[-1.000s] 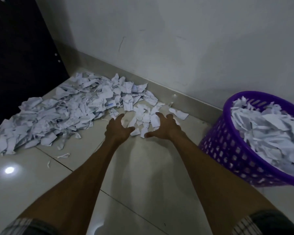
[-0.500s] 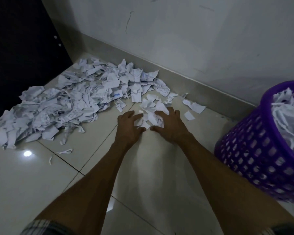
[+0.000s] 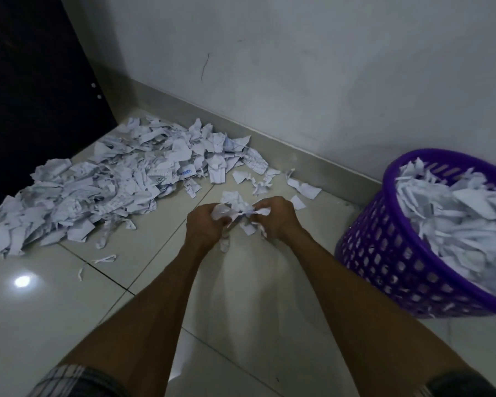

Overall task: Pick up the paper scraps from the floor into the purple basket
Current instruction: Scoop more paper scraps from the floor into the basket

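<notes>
A wide heap of white paper scraps (image 3: 103,190) covers the tiled floor at the left, up to the wall's base. My left hand (image 3: 205,227) and my right hand (image 3: 278,222) are side by side in the middle, both closed around a bunch of scraps (image 3: 235,207) held between them just above the floor. A few pieces hang below the hands. Some loose scraps (image 3: 302,188) lie beyond the hands near the skirting. The purple basket (image 3: 390,253), perforated and tilted, stands at the right, heaped with paper.
A grey wall with a skirting strip (image 3: 312,164) runs behind the heap and the basket. A dark door or cabinet (image 3: 35,81) stands at the far left. Thin paper strips (image 3: 105,258) lie on the glossy tiles in front of the heap.
My hands went from lying flat and spread over the scraps to closing together on a bunch and lifting it slightly. The view shifted, showing more of the basket.
</notes>
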